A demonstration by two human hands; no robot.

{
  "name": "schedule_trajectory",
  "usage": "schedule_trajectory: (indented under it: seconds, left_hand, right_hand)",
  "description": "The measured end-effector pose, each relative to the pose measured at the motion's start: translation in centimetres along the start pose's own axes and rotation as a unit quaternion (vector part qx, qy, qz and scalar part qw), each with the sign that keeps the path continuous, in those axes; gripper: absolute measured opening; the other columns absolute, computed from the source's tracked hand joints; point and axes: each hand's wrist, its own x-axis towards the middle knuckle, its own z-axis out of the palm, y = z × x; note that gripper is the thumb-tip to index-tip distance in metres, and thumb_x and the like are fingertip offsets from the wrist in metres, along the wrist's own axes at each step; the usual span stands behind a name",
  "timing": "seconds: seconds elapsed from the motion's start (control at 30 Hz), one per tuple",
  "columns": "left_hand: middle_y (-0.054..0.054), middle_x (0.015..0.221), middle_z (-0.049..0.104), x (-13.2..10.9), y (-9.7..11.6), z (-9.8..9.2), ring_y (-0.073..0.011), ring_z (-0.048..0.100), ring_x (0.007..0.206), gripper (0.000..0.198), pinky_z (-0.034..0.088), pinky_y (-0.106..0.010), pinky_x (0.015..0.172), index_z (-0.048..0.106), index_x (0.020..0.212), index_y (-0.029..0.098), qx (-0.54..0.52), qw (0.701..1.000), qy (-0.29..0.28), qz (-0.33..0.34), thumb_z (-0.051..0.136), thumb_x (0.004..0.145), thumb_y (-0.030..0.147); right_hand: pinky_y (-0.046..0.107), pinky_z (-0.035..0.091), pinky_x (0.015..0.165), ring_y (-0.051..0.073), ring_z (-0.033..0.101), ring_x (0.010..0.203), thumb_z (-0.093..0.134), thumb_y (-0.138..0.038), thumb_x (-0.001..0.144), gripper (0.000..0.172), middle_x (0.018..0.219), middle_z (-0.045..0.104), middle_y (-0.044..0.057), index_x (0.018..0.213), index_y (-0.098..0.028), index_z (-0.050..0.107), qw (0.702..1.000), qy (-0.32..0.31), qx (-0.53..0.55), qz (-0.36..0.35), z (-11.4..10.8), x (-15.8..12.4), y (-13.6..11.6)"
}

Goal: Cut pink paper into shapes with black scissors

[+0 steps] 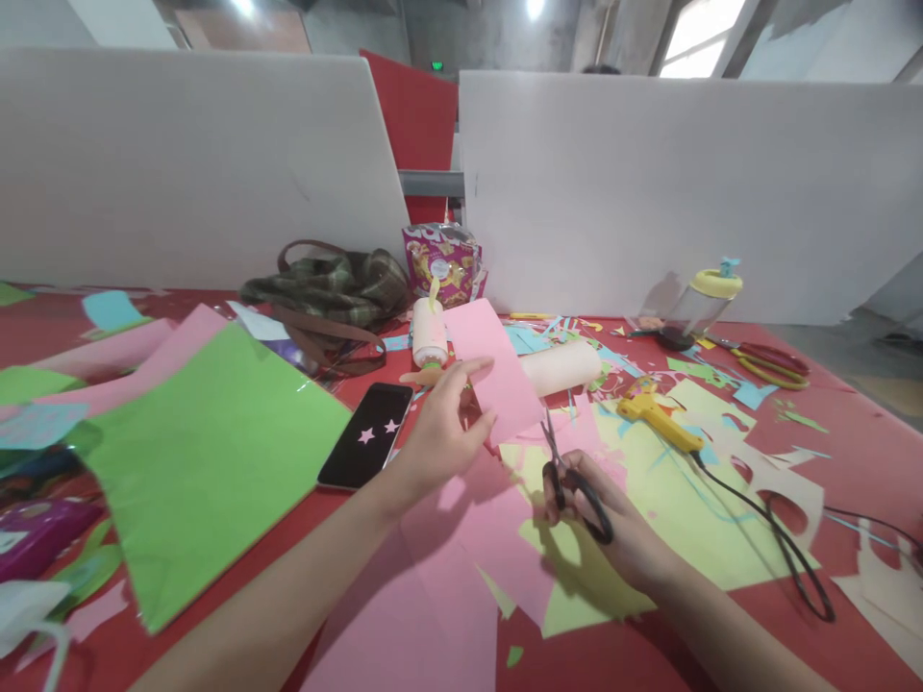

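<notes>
My left hand (445,423) holds a pink paper sheet (497,370) by its left side, with the fingers closed on it. In my right hand (602,505) is a pair of scissors (566,473) with black handles; the blades point up and lie next to the lower right corner of the pink sheet. More pink paper (461,577) lies beneath both hands, partly over yellow paper (598,586). A black phone (357,457) with two small pink stars on its screen rests to the left of my left hand.
A large green sheet (209,452) covers the left side. A yellow glue gun (663,423) with a black cord lies at the right, near red-and-yellow-handled scissors (775,365) and a lidded jar (699,308). White rolls (562,367), a plaid bag (332,284) and a purple packet (443,264) stand behind.
</notes>
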Motion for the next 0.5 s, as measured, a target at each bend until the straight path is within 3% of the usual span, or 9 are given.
schedule_trajectory:
  seconds: [0.23,0.5]
  left_hand:
    - [-0.009,0.109,0.047,-0.1,0.4,-0.2,-0.0146,0.055,0.081,0.045,0.048,-0.029,0.072,0.040,0.113,0.020,0.031,0.999,-0.022,0.023,0.051,0.070,0.012]
    - [-0.007,0.099,0.047,-0.2,1.1,-0.3,-0.0117,0.054,0.070,0.043,0.050,-0.028,0.065,0.042,0.110,0.019,0.052,0.998,-0.031,0.020,0.050,0.070,0.011]
  right_hand:
    - [0.028,0.037,0.061,0.012,0.047,0.061,0.052,-0.045,0.073,0.028,0.070,0.047,-0.002,0.079,-0.022,0.038,1.000,-0.029,-0.001,-0.006,0.2,-0.1,-0.2]
    - [0.029,0.036,0.060,0.011,0.047,0.060,0.051,-0.043,0.074,0.026,0.071,0.047,-0.002,0.078,-0.022,0.036,0.999,-0.035,-0.004,-0.016,0.4,-0.2,-0.5]
